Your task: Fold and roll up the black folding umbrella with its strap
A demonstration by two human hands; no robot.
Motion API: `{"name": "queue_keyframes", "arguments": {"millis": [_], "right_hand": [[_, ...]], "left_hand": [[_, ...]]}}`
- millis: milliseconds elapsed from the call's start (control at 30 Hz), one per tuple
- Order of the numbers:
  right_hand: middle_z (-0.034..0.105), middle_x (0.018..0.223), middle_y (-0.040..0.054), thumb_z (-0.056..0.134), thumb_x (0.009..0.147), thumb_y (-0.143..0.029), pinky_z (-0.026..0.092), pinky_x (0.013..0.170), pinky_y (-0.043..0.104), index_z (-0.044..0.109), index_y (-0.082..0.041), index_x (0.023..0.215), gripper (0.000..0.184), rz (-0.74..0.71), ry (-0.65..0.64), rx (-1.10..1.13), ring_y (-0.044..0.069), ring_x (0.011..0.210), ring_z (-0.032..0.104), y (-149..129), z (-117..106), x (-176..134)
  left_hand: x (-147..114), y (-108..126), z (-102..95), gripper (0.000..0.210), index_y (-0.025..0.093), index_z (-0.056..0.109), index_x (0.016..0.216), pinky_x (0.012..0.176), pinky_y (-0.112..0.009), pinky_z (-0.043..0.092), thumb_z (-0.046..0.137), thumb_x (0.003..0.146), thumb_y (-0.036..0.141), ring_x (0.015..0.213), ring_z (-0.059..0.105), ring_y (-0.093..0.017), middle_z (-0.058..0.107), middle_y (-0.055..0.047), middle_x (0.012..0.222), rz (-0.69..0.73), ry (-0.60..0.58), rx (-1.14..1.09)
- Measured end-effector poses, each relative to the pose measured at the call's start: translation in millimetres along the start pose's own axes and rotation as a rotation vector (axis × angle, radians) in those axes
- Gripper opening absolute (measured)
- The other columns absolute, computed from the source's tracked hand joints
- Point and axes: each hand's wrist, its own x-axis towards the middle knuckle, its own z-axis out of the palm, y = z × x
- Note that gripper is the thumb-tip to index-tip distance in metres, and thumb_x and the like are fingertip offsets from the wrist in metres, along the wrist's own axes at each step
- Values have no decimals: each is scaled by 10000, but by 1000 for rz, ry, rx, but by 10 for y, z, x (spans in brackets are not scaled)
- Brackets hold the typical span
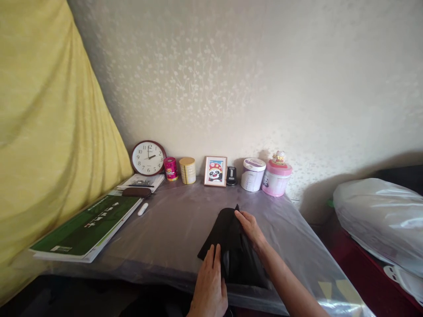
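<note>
A black, soft, slightly shiny folded piece lies near the front edge of the table. It looks like cloth or a thin bag; I cannot tell which. My right hand pinches its far upper edge between thumb and fingers, and a small tip sticks up there. My left hand rests along its near left side with the fingers stretched out. The left thumb is close to a fold in the black material. Part of the right side is hidden behind my right forearm.
A plastic-covered table holds a green book, a brown case and a white stick-like object. Along the wall stand a clock, several tins and a panda picture frame. A plastic-wrapped bundle sits right.
</note>
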Motion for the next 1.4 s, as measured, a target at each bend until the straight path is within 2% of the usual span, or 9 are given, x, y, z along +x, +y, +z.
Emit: {"name": "queue_keyframes", "arguments": {"millis": [200,400,567,667,833,1000,1067,1200,1400], "right_hand": [[531,584,-45,631,753,-346,499,439,201,574,-153,869,232,98,42,8,73,477,520,54,216,87],[567,584,-43,609,794,-336,544,491,228,479,-149,1061,351,110,25,7,93,478,592,18,200,83],[591,612,-56,480,837,-435,522,505,224,325,-196,1224,480,-37,-175,-153,142,610,664,-70,121,-8],[571,638,-57,434,839,-483,503,513,223,408,-200,1172,438,-123,-299,-306,130,593,654,-88,36,-151],[575,712,-26,404,866,-449,462,508,207,545,-187,982,320,-147,-472,-571,114,586,640,-45,-99,-482],[612,691,-25,437,874,-354,455,540,209,567,-202,954,216,-210,-521,-765,106,562,625,-5,-61,-710],[633,757,-3,434,877,-325,475,579,221,572,-206,964,201,-300,-484,-793,115,612,631,-21,-36,-678],[607,1076,59,409,882,-241,484,811,293,557,-235,1084,251,-660,-292,-905,159,919,614,-86,-47,-389],[551,1215,62,343,897,-178,455,924,336,559,-248,1133,328,-854,-419,-1051,166,1103,533,-117,-15,0]], "left_hand": [[19,-70,50,695,77,210,1379,1103,-329,233,404,712,109,1345,236,-202,234,-132,1465,6,21,46],[31,-137,123,683,79,248,1362,1086,-344,271,408,699,113,1316,299,-216,295,-145,1432,44,100,9],[2,-99,89,612,121,335,1313,1038,-336,332,394,704,107,1255,382,-211,404,-131,1343,48,152,-31],[-11,-90,82,593,128,353,1295,1013,-341,357,397,704,102,1234,401,-218,439,-135,1294,43,161,-45],[-14,-118,107,603,153,339,1298,1005,-346,366,403,702,93,1211,422,-212,417,-123,1312,80,200,-70],[-9,-133,118,552,138,385,1260,1002,-354,374,403,710,99,1184,450,-216,431,-129,1297,79,192,-73],[-9,-126,113,561,137,380,1268,1012,-366,365,405,709,98,1204,431,-224,430,-131,1303,72,187,-61],[-14,-94,91,613,148,332,1310,1012,-352,364,408,704,99,1233,402,-223,411,-125,1330,61,182,-41],[-22,-65,71,604,117,339,1312,1041,-330,326,398,712,93,1253,380,-217,375,-132,1365,40,151,-33]]}}
